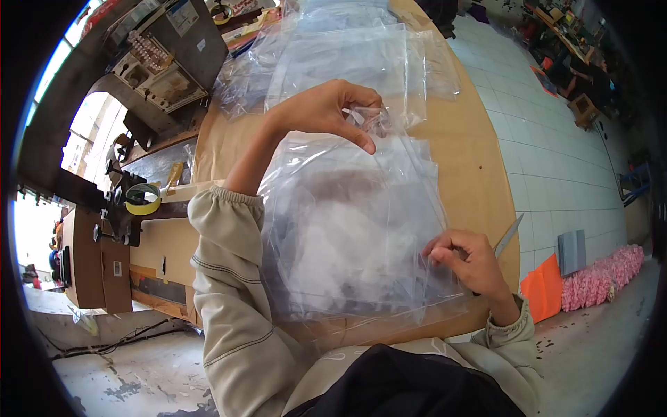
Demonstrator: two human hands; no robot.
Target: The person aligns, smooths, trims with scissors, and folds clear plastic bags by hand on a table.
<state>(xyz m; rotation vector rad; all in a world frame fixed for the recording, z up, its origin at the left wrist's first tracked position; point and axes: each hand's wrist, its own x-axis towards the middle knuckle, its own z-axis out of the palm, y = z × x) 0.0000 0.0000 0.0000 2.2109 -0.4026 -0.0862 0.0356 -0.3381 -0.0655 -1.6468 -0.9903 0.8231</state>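
A clear plastic bag (347,236) lies flat on top of other clear sheets in front of me. At its far edge my left hand (326,111) is closed, with bunched clear plastic between thumb and fingers. My right hand (469,260) is at the bag's near right edge, its fingers curled and pinched together on the thin plastic; the exact grip is partly hidden. Beyond my left hand lies a pile of more clear plastic bags (340,59).
The brown-covered table (479,167) carries the plastic. A pointed metal blade (511,235) sticks out past its right edge. To the left are a yellow tape roll (143,199) and a metal machine (167,62). On the right are an orange sheet (542,288) and a pink bundle (601,278).
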